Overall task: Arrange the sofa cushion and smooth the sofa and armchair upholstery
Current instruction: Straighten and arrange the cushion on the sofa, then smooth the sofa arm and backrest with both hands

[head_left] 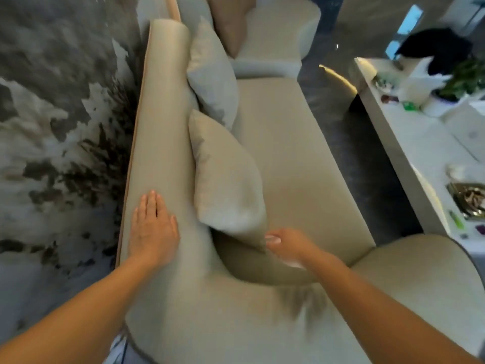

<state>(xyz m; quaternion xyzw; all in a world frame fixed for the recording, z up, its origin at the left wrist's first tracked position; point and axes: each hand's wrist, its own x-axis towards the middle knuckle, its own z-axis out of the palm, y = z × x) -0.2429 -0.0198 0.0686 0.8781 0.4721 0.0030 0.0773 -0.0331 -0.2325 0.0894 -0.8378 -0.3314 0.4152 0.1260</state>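
Observation:
A beige sofa [296, 158] runs away from me, seen from its near armrest end. A beige cushion [225, 179] leans upright against the backrest [160, 143]. A second, greyer cushion [212, 74] leans farther along. My left hand [153, 227] lies flat, fingers together, on top of the backrest. My right hand [286, 245] pinches the near lower corner of the beige cushion between thumb and fingers. An armchair [275, 38] with a brown cushion [231, 19] stands past the sofa's far end.
A white coffee table [409, 143] with a plant, tissue box, tray and small items stands to the right of the sofa. A dark glossy floor strip [346, 143] separates them. A grey-and-white marbled wall [57, 114] is close behind the backrest.

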